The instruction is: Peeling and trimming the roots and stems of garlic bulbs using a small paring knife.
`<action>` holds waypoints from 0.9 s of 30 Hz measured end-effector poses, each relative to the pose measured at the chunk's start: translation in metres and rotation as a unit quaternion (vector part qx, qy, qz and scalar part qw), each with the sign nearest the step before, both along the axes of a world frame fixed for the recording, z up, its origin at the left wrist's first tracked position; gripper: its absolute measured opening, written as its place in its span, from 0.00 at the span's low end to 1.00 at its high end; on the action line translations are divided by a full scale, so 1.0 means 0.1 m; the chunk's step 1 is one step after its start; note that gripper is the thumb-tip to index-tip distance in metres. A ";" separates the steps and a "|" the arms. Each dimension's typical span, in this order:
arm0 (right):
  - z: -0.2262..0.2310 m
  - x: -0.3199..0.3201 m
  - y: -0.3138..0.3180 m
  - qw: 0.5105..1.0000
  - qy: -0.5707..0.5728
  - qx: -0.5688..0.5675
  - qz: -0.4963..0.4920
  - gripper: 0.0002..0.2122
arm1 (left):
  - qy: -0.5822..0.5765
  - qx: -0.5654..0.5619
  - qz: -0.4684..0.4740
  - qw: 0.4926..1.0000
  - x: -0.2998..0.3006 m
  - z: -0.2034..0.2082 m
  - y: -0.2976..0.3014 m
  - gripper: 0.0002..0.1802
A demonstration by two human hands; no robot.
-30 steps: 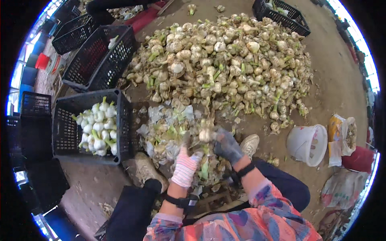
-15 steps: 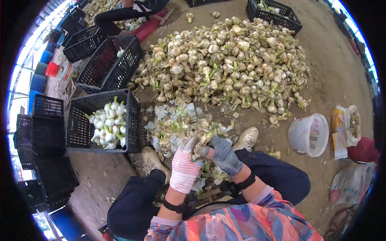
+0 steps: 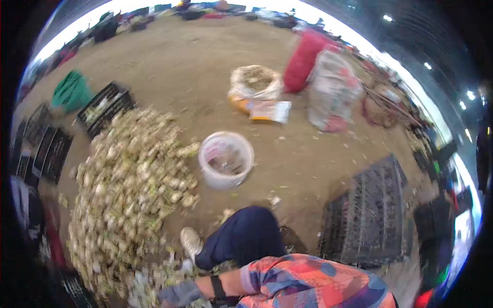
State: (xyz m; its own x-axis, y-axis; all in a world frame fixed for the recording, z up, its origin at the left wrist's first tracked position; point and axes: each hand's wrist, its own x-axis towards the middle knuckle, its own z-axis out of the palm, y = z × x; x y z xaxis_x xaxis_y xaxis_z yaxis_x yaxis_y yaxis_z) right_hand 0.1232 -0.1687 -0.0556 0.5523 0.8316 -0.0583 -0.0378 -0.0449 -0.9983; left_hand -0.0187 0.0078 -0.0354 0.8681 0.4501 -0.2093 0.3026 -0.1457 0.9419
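My right hand (image 3: pixel 179 294), in a grey glove with a black band at the wrist, is low at the left by the bottom edge, over garlic peelings and trimmings (image 3: pixel 146 282). Its fingers are blurred and partly cut off, so whether they grip anything cannot be told. My left hand is out of view. A large heap of untrimmed garlic bulbs (image 3: pixel 138 190) spreads just beyond the right hand. Beside my shoe stands a white bucket (image 3: pixel 223 180) with some scraps inside.
A black crate (image 3: pixel 367 215) lies at my right, apparently bottom up. Farther off are an open white sack (image 3: pixel 275 91), a red sack (image 3: pixel 303 61) and a pale stuffed sack (image 3: pixel 328 97). Another black crate (image 3: pixel 110 117) and a green bag (image 3: pixel 72 92) stand beyond the heap.
The view has swung far to the right. My left hand and the crate of cleaned garlic have left the picture; the right hand now shows at the lower left.
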 end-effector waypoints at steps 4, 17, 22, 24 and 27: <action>0.05 -0.05 -0.77 0.993 -0.012 -0.023 -0.118 0.21 | -0.065 0.315 -0.154 0.934 0.13 0.44 -0.50 0.22; 0.24 0.02 -2.02 0.960 -0.028 -0.018 -0.279 0.23 | -0.028 0.091 -0.297 0.950 1.21 0.63 -2.15 0.23; 0.28 0.03 -2.26 0.953 -0.028 -0.016 -0.302 0.23 | -0.036 0.076 -0.317 0.945 1.29 0.69 -2.47 0.22; 0.28 0.01 -2.31 0.952 -0.030 -0.014 -0.305 0.23 | -0.039 0.070 -0.322 0.943 1.29 0.71 -2.55 0.22; 0.29 -0.03 -2.34 0.949 -0.034 -0.015 -0.314 0.24 | -0.042 0.064 -0.333 0.940 1.27 0.72 -2.63 0.22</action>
